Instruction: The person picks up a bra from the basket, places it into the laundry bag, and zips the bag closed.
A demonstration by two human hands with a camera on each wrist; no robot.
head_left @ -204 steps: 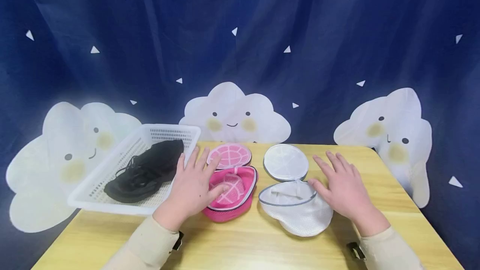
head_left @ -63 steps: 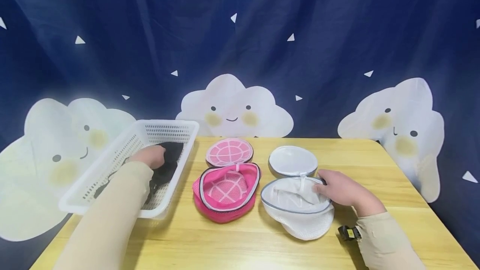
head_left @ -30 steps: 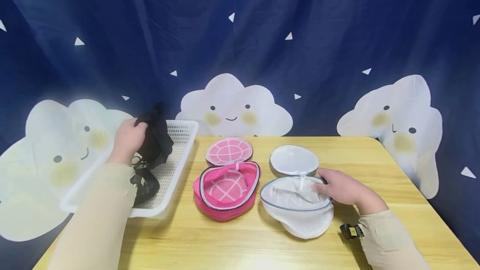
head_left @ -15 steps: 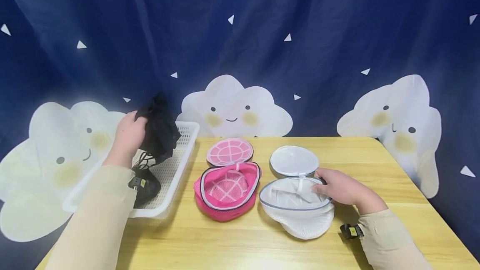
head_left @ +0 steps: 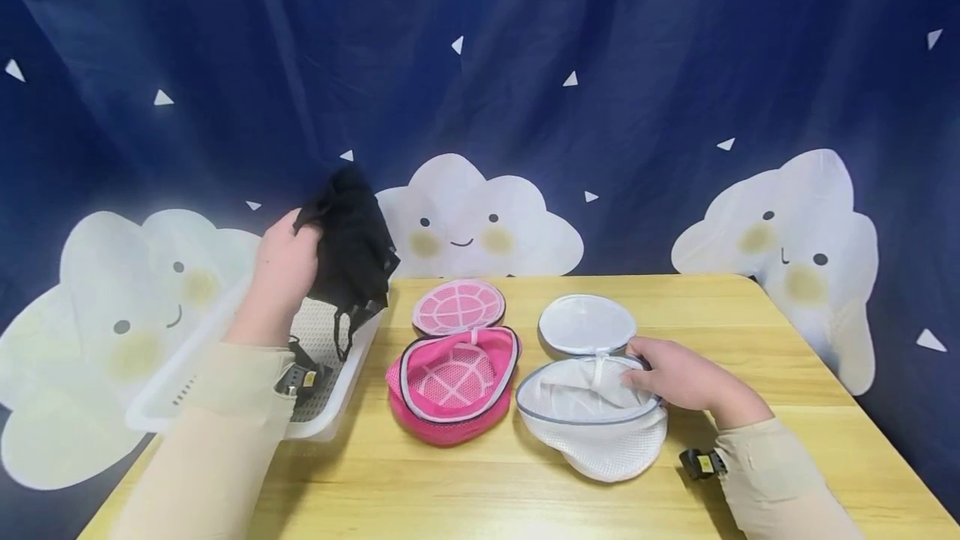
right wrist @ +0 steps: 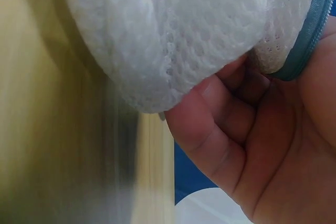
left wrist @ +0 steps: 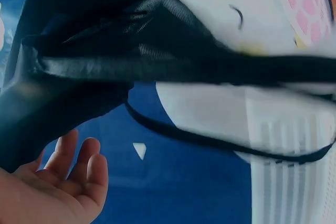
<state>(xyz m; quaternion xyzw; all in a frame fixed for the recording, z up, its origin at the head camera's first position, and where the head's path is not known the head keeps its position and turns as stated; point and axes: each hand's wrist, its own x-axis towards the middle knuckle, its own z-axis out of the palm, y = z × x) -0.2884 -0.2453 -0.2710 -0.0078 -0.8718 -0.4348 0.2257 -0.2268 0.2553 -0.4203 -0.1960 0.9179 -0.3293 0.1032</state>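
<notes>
My left hand (head_left: 288,261) pinches a black strappy garment (head_left: 351,244) and holds it up over the white basket (head_left: 330,415). In the left wrist view the garment (left wrist: 121,35) hangs in folds with a long thin strap, and the left fingers (left wrist: 97,177) are curled beneath it. My right hand (head_left: 678,373) grips the zipper-edged rim of a white mesh laundry bag (head_left: 600,448), thumb inside the mouth. The bag's round lid (head_left: 587,323) is folded back. In the right wrist view the mesh (right wrist: 210,24) lies against the curled fingers (right wrist: 194,119).
Between the basket and the white bag stands a pink mesh laundry bag (head_left: 450,427), unzipped, its round lid (head_left: 459,307) laid back. All rest on a wooden table (head_left: 465,498). Behind the table hangs a dark blue curtain (head_left: 495,123) with cloud faces.
The left hand went into the basket, took hold of the black garment, lifted it and moved it rightward. The right hand moved to the white bag's rim and has stayed there since.
</notes>
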